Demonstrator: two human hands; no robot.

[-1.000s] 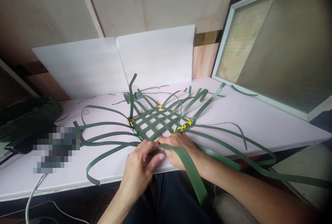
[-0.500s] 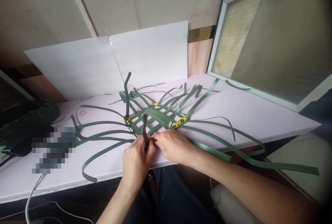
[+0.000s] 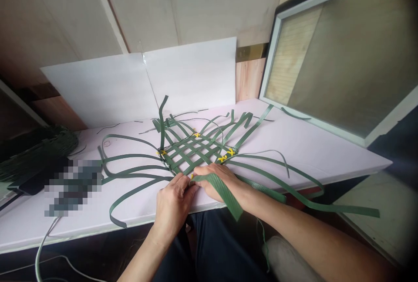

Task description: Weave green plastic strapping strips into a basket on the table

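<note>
A flat lattice of woven green straps (image 3: 192,150) lies on the pale table, with yellow ties (image 3: 226,155) at its corners and long loose strap ends fanning out on all sides. At its near corner my left hand (image 3: 174,199) is closed, thumb and fingers pinching the weave. My right hand (image 3: 214,179) presses in beside it, fingers curled round a green strap (image 3: 228,197) whose wide end bends over the hand toward me. A bit of yellow tie shows between the fingertips. The exact spot they pinch is hidden.
Behind the weave, white boards (image 3: 192,77) lean on the wall. A framed panel (image 3: 339,64) stands at right. To the left are a dark green woven basket (image 3: 35,153), a black object (image 3: 42,175) and a blurred-out patch. The table's front edge (image 3: 130,225) runs close to my lap.
The strap end that stood up and arched over the lattice now hangs toward me across my right hand. Both hands stay at the near corner. The view has shifted slightly.
</note>
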